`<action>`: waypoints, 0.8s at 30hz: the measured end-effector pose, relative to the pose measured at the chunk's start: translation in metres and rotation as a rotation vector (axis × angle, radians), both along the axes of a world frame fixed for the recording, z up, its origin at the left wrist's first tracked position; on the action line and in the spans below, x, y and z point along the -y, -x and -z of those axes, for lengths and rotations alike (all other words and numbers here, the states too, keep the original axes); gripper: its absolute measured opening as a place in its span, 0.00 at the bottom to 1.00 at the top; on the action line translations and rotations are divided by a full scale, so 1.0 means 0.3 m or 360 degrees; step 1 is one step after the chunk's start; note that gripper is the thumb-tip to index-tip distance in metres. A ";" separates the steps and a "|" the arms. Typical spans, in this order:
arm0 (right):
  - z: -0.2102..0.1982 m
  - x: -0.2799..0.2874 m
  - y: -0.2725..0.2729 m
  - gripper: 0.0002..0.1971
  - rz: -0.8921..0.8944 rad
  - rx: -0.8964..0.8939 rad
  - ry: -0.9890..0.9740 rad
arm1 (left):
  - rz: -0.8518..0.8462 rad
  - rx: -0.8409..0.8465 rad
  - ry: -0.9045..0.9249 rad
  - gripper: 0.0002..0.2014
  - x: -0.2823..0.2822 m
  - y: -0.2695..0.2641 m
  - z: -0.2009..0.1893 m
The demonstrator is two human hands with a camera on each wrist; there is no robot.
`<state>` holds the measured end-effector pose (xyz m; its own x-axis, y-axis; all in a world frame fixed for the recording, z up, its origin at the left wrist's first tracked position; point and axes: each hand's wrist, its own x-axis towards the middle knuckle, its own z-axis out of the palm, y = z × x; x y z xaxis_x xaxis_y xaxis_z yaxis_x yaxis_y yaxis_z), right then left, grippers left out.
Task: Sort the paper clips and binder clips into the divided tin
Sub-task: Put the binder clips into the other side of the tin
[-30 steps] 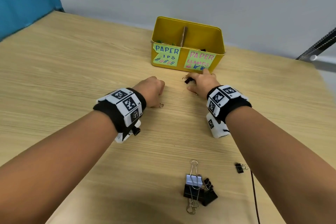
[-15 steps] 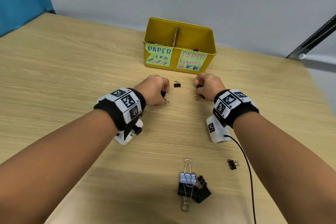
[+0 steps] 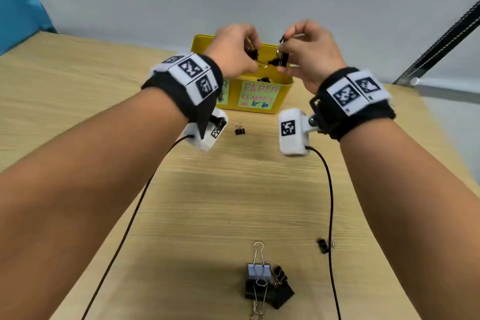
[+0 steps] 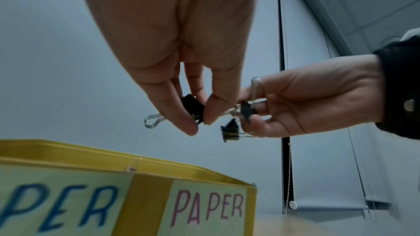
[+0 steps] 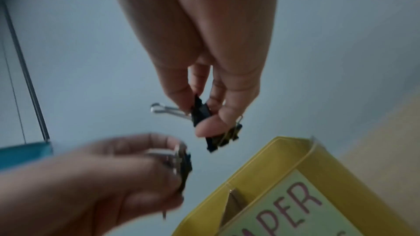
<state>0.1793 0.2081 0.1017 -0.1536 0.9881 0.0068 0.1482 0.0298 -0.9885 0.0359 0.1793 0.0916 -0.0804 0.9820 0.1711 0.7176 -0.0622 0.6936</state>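
Note:
The yellow divided tin (image 3: 281,97) stands at the table's far edge, with a "PAPER CLAMPS" label on its right half. Both hands hover above its right compartment. My left hand (image 3: 235,53) pinches a small black binder clip (image 4: 193,108) between thumb and fingers. My right hand (image 3: 307,54) pinches two small black binder clips (image 5: 201,111), one hanging lower (image 5: 223,138). In the left wrist view the tin (image 4: 159,166) sits just below the fingers. A black clip (image 3: 263,80) lies inside the right compartment.
One small black binder clip (image 3: 240,130) lies on the table in front of the tin. A pile of larger binder clips (image 3: 265,286) sits near the front edge, with another small one (image 3: 324,245) to its right. Two black cables (image 3: 330,202) trail from the wrist cameras.
Both hands rose from the table, each carrying small binder clips, and moved forward over the tin's right compartment. One clip stays on the table.

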 end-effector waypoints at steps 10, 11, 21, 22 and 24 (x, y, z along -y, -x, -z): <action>0.076 -0.056 0.030 0.15 0.0023 0.0919 -0.0335 | -0.0086 -0.0335 -0.0043 0.22 -0.035 -0.009 0.066; 0.073 -0.034 0.019 0.15 0.0043 0.0989 -0.0395 | -0.0098 -0.0321 -0.0156 0.18 -0.010 -0.013 0.080; 0.103 0.345 -0.177 0.13 -0.0738 0.2079 0.0261 | 0.0367 -0.1000 0.0662 0.17 0.165 -0.080 0.326; 0.119 0.383 -0.196 0.13 -0.0817 0.2193 0.0363 | 0.0344 -0.1024 0.0654 0.15 0.171 -0.083 0.330; 0.162 0.455 -0.232 0.17 -0.0947 0.2363 0.0497 | 0.0289 -0.1001 0.0665 0.14 0.178 -0.094 0.316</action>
